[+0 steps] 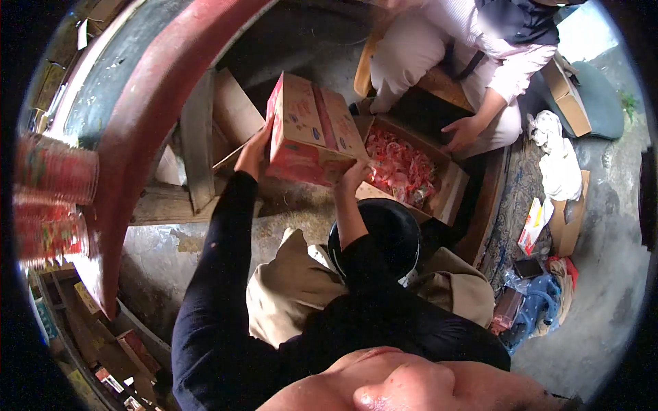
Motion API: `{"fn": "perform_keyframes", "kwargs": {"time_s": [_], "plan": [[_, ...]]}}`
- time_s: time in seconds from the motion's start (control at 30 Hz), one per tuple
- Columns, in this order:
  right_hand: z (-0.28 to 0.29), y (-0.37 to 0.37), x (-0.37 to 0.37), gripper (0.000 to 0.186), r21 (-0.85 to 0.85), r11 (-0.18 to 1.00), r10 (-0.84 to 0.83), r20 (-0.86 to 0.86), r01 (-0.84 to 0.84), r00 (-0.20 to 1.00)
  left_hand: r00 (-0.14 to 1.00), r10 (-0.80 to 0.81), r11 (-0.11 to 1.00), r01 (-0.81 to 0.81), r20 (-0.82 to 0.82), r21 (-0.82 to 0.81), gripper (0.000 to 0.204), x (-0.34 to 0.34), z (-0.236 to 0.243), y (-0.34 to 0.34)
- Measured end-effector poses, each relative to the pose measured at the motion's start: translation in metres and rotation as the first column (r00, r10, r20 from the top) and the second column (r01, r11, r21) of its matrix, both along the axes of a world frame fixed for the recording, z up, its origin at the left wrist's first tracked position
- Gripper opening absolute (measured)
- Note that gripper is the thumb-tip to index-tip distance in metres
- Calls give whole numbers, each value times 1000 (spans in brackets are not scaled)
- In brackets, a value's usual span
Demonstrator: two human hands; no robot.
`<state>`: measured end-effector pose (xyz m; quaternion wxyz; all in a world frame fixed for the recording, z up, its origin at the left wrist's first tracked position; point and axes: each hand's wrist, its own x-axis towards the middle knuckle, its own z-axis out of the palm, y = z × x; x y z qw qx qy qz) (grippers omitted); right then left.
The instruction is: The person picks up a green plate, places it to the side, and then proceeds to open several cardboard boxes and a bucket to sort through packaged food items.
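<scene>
- Left hand (255, 146) and right hand (351, 177) grip the red-and-tan carton (308, 127) at opposite sides.
- Step: apparently holding it aloft.
- Next move likely calls for level, two-handed support.

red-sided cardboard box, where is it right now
In the head view, the red-sided cardboard box is in the upper middle, held between the left hand and right hand, just left of the open box.
</scene>
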<state>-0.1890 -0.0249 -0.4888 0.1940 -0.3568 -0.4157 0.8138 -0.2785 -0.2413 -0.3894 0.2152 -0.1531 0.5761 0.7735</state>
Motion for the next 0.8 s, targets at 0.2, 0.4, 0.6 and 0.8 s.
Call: {"fn": "perform_keyframes", "kwargs": {"time_s": [0.2, 0.4, 0.6, 0.8], "plan": [[-6, -60, 33, 27, 154, 834, 466, 316, -529, 827, 977, -7, 911, -82, -213, -403, 67, -28, 49, -65], [-6, -62, 57, 30, 512, 611, 500, 341, -604, 796, 960, -146, 894, 25, -237, -448, 59, 23, 116, 12], [95, 25, 105, 30, 555, 330, 735, 356, -763, 577, 993, 19, 925, -61, -113, -375, 50, 89, 125, 17], [175, 156, 145, 33, 514, 255, 717, 468, -819, 516, 962, 17, 975, -77, -274, -209, 46, 131, 185, 86]]}}
